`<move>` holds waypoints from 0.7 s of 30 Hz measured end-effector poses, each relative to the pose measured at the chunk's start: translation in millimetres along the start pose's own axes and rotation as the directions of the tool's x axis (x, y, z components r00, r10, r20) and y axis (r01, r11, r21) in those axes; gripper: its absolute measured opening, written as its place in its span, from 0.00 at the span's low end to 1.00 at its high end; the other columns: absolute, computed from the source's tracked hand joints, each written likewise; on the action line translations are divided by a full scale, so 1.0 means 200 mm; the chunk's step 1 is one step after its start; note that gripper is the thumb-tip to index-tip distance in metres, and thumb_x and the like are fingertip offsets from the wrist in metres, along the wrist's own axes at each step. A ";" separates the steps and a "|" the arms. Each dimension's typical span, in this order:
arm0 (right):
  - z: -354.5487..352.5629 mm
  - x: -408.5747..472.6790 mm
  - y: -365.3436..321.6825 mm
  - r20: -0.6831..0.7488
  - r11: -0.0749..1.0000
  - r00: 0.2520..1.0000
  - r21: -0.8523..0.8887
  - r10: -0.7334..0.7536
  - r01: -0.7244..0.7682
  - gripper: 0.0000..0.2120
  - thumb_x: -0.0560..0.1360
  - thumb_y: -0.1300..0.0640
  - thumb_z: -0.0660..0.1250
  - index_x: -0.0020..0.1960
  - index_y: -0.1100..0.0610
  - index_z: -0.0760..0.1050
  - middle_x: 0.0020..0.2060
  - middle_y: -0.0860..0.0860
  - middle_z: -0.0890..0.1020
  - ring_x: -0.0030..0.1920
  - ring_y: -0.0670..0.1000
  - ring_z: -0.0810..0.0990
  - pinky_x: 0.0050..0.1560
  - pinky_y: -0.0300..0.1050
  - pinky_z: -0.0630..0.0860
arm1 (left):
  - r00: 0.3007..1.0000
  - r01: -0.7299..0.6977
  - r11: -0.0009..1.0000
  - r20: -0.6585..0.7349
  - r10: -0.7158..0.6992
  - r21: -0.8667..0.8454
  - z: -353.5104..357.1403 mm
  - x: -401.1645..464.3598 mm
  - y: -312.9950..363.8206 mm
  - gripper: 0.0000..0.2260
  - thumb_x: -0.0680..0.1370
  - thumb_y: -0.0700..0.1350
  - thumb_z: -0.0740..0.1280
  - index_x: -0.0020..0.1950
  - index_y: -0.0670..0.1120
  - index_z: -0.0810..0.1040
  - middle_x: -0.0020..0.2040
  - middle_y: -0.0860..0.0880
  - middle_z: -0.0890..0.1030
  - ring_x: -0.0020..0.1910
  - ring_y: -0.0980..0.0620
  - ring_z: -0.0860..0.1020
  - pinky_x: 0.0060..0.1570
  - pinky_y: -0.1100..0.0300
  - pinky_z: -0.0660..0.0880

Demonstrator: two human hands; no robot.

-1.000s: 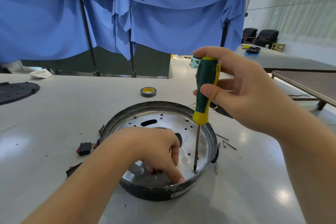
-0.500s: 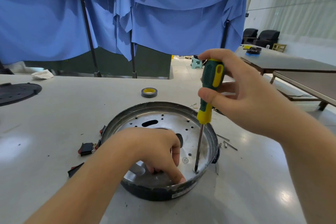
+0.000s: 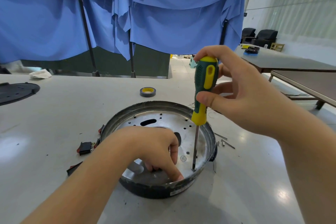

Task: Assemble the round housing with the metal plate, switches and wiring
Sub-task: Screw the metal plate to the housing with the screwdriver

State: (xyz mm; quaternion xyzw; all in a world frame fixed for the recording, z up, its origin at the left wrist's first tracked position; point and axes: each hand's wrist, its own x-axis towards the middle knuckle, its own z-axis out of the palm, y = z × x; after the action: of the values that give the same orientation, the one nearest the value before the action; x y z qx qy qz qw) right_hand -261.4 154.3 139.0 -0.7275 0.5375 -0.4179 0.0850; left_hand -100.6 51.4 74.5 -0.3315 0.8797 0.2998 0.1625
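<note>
1. Right grip: we had our fingers & thumb curled round the green/yellow screwdriver handle, shaft upright, tip on a screw near the metal plate edge.
2. Left grip: fingers bent, fingertips pressed down on the plate's near side, nothing held.
3. Round housing sat on the tabletop w/ the plate inside.
4. Switches lay just left of the housing; tape roll behind it.

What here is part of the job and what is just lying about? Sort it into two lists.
In use: round housing; metal plate inside it; screwdriver in right hand; left hand pressing the plate; rocker switches; loose screws.

Lying about: tape roll; black disc; crumpled cloth.
</note>
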 end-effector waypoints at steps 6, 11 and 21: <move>0.03 0.01 0.04 -0.052 0.999 0.997 -0.001 0.053 -0.053 0.27 0.76 0.58 0.68 0.69 0.39 0.63 0.53 0.42 0.74 0.56 0.46 0.77 0.52 0.43 0.81 | 1.000 -0.010 1.000 0.003 0.010 -0.015 0.00 0.01 0.00 0.13 0.68 0.55 0.76 0.46 0.52 0.77 0.40 0.53 0.79 0.31 0.58 0.77 0.29 0.68 0.73; -0.01 0.02 0.06 -0.289 0.978 0.945 0.184 0.152 -0.101 0.28 0.77 0.58 0.68 0.71 0.40 0.64 0.54 0.51 0.76 0.45 0.52 0.84 0.40 0.42 0.83 | 1.000 -0.017 1.000 -0.019 0.017 -0.004 0.01 0.01 -0.01 0.13 0.67 0.56 0.77 0.45 0.53 0.77 0.38 0.53 0.80 0.30 0.58 0.77 0.29 0.66 0.75; -0.19 -0.01 0.29 -0.202 0.818 0.822 -0.124 0.533 -0.561 0.26 0.71 0.51 0.74 0.67 0.46 0.69 0.45 0.50 0.79 0.39 0.51 0.82 0.32 0.42 0.79 | 0.999 -0.015 1.000 -0.050 0.016 0.021 0.04 0.02 0.03 0.16 0.66 0.59 0.76 0.46 0.52 0.78 0.39 0.54 0.81 0.33 0.56 0.79 0.34 0.62 0.75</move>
State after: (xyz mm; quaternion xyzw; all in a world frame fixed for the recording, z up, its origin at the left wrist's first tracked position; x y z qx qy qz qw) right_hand -329.6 144.5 128.0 -0.5110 0.7641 -0.3824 0.0934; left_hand -105.8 57.5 69.4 -0.3303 0.8891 0.2838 0.1413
